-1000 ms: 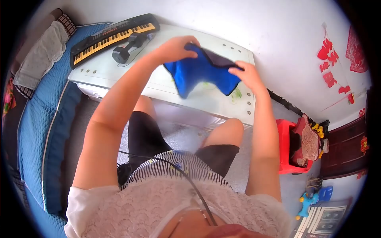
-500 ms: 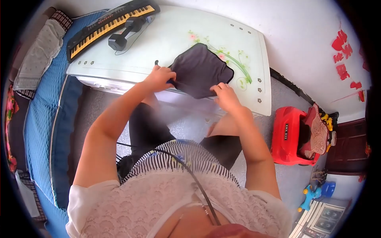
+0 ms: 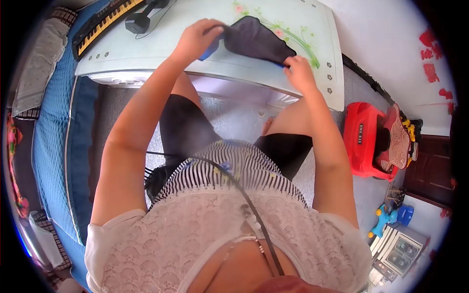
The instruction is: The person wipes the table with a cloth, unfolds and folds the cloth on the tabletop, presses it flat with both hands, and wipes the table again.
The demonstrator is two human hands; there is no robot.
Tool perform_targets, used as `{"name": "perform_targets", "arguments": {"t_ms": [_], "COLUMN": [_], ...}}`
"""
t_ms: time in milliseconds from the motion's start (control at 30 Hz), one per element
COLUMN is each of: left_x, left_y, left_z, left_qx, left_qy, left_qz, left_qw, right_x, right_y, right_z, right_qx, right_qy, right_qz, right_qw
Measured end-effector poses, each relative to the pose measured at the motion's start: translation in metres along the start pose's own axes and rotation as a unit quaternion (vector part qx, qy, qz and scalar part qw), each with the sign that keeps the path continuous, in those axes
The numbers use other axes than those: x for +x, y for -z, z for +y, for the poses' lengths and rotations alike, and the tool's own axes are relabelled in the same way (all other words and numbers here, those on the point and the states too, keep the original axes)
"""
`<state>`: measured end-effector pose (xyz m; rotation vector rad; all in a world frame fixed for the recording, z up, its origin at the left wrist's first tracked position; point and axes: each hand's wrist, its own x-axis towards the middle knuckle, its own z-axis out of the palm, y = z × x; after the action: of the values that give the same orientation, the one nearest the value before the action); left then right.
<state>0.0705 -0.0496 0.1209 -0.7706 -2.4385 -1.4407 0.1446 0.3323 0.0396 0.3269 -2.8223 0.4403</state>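
A dark cloth piece (image 3: 256, 40) with black edging and a blue side lies partly over the white glass-topped table (image 3: 161, 46). My left hand (image 3: 199, 41) is closed on its left end, where a bit of blue shows below the fingers. My right hand (image 3: 298, 71) pinches the lower right corner, with a sliver of blue at the fingertips. Between the hands the dark side faces up. Green and pink flowers are printed on the tabletop behind it.
A keyboard (image 3: 105, 24) and a black dumbbell (image 3: 139, 20) occupy the table's left end. The blue-covered bed (image 3: 51, 132) stands at the left. On the floor at the right is a red toy car (image 3: 359, 136). My knees are at the table's front edge.
The cloth showed its blue side first, then was turned dark side up. Since then both hands have moved farther forward and apart, stretching it sideways. The view has tilted down.
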Motion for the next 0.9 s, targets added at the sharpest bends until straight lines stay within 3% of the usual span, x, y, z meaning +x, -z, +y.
{"name": "perform_targets", "arguments": {"t_ms": [67,133,167,233,267,300,433,600,700,833,900], "left_x": [0.005,0.010,0.015,0.023,0.028,0.030,0.063,0.098,0.096,0.063,0.049], "left_y": [0.009,0.021,0.033,0.044,0.055,0.059,0.063,0.032,0.012,0.013,0.025], "left_z": [0.009,0.014,-0.008,0.028,0.043,0.066,0.040,-0.030,-0.050,-0.060,-0.083], "left_qx": [-0.048,-0.132,-0.138,-0.243,-0.265,-0.348,-0.203,-0.016,0.035,0.026,0.090], "left_qy": [0.049,0.060,0.009,0.080,0.054,0.095,0.146,0.132,0.129,0.184,0.146], "left_qz": [0.012,0.057,0.078,0.115,0.093,0.117,0.131,0.072,0.017,-0.080,-0.114], "left_qw": [0.998,0.988,0.987,0.960,0.958,0.925,0.959,0.988,0.991,0.979,0.979], "right_x": [0.007,0.015,0.022,0.032,0.037,0.043,0.071,0.116,0.121,0.085,0.053], "right_y": [0.005,0.055,0.070,0.111,0.127,0.141,0.157,0.123,0.111,0.084,0.076], "right_z": [0.009,-0.022,-0.021,-0.043,-0.050,-0.054,-0.027,0.017,0.016,-0.002,-0.017], "right_qx": [0.119,0.181,0.198,0.222,0.229,0.235,0.165,0.129,0.092,0.143,0.206], "right_qy": [-0.023,-0.114,-0.095,-0.096,-0.095,-0.093,-0.130,-0.182,-0.165,0.010,-0.019], "right_qz": [0.109,0.156,0.197,0.267,0.277,0.289,0.137,0.074,0.088,0.098,-0.046], "right_qw": [0.987,0.964,0.956,0.933,0.928,0.923,0.968,0.972,0.978,0.985,0.977]}}
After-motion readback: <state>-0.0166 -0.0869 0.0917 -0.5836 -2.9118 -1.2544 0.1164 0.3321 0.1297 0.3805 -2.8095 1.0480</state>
